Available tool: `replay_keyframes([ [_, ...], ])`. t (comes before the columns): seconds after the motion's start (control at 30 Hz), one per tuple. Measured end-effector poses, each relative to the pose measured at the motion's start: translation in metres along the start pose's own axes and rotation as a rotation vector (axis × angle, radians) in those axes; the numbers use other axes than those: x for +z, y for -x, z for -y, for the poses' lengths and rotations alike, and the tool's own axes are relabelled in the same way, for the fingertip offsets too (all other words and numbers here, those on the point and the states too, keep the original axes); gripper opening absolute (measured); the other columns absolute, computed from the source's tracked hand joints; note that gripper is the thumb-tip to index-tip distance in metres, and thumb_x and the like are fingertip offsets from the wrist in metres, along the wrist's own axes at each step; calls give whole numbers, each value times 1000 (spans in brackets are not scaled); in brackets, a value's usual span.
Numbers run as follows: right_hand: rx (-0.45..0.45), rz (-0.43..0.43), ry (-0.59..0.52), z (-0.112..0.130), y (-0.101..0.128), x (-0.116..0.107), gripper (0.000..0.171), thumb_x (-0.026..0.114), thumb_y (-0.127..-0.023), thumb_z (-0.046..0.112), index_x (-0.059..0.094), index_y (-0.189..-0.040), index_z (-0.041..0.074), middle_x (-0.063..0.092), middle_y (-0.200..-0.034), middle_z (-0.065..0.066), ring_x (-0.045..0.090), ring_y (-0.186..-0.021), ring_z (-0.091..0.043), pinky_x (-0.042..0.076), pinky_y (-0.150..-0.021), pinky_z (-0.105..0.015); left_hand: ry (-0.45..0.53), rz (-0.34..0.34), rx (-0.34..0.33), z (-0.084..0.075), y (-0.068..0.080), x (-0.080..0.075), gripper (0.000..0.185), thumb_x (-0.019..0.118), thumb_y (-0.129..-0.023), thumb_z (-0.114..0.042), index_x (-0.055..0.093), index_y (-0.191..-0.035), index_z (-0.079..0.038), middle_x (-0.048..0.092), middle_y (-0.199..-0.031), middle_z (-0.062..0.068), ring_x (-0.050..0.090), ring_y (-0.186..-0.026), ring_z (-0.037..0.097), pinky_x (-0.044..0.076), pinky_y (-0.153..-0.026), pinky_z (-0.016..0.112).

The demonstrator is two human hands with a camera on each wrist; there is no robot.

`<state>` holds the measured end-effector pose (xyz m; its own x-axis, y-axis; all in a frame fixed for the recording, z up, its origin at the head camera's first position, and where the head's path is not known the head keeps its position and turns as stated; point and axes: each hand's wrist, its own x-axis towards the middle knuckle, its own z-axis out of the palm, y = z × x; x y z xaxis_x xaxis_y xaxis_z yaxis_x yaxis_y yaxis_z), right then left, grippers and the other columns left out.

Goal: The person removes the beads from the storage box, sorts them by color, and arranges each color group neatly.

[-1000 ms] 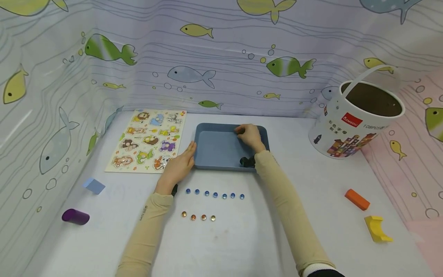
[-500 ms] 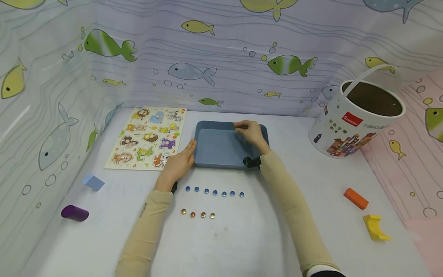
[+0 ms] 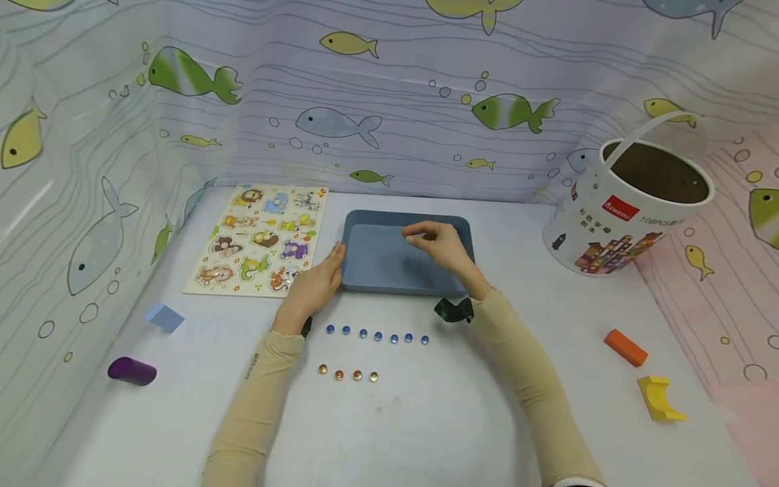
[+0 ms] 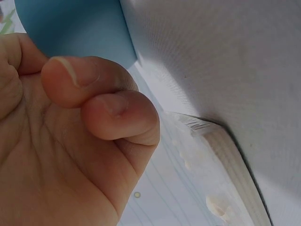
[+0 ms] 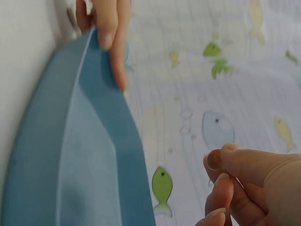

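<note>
My right hand hovers over the blue tray, its thumb and fingertips brought together. Between them the right wrist view shows a small round reddish-brown glass bead. My left hand lies against the tray's left side, fingers touching its wall near the rim; some of its fingers look bent in the left wrist view. In front of the tray runs a row of blue glass beads, with a shorter row of amber ones nearer the person.
An animal puzzle board lies left of the tray. A large white bucket stands at the back right. Toward the left are a light blue block and a purple cylinder; toward the right, an orange block and a yellow arch block.
My right hand has drawn back from the tray's far right part toward the person, its fingertips still together. The left hand stays at the tray's side. The view has tilted slightly.
</note>
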<state>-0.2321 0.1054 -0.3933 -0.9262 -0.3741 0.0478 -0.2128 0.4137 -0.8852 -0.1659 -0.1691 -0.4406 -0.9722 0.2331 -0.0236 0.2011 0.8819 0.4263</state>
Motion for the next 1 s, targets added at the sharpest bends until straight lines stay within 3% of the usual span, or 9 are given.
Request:
replay_keyframes([
  [0.13, -13, 19, -10, 6, 9, 2, 24, 64, -94, 23, 72, -114, 12, 70, -119, -8, 57, -94, -40, 45, -72, -29, -6, 3, -5, 0, 0, 0, 54, 32, -104, -24, 20, -155, -11, 19, -162, 4, 62, -114, 37, 49, -57, 35],
  [0.33, -30, 47, -62, 13, 20, 6, 24, 63, -94, 19, 71, -115, 9, 68, -121, -11, 56, -93, -42, 44, -72, -28, 1, 6, -10, 0, 0, 0, 54, 33, -104, -24, 20, -155, -12, 19, -162, 4, 67, -97, 35, 43, -51, 31],
  [0.53, -52, 116, -95, 14, 39, 17, 24, 62, -95, 16, 71, -115, 8, 70, -117, -12, 55, -79, -31, 38, -64, -25, 2, 1, -4, 0, 0, 0, 54, 33, -104, -23, 21, -155, -11, 19, -162, 5, 66, -103, 36, 47, -54, 33],
  [0.7, -21, 182, -148, 14, 61, 27, 23, 62, -95, 15, 71, -115, 7, 70, -116, -13, 60, -92, -38, 50, -73, -37, -4, -3, 3, -1, 1, 0, 54, 34, -103, -22, 22, -155, -9, 19, -162, 5, 63, -113, 37, 53, -64, 39],
  [0.8, -8, 223, -173, 14, 75, 34, 24, 61, -95, 14, 70, -115, 5, 70, -116, -14, 62, -97, -37, 52, -79, -45, -3, 3, -1, -1, 0, -1, 54, 34, -103, -22, 22, -155, -10, 19, -162, 4, 62, -114, 38, 53, -62, 39],
  [0.9, 3, 264, -182, 13, 89, 41, 22, 62, -94, 13, 71, -113, 5, 71, -113, -14, 60, -80, -21, 50, -69, -33, -5, 5, -4, -1, 0, -1, 54, 34, -103, -22, 21, -155, -11, 19, -162, 4, 62, -114, 38, 51, -58, 36],
  [1.0, 15, 317, -211, 11, 105, 49, 22, 62, -94, 13, 72, -111, 4, 70, -98, -20, 51, -65, -12, 43, -59, -23, -3, 6, -2, 0, 0, -1, 54, 35, -103, -22, 21, -155, -11, 19, -162, 4, 63, -112, 38, 49, -54, 33],
])
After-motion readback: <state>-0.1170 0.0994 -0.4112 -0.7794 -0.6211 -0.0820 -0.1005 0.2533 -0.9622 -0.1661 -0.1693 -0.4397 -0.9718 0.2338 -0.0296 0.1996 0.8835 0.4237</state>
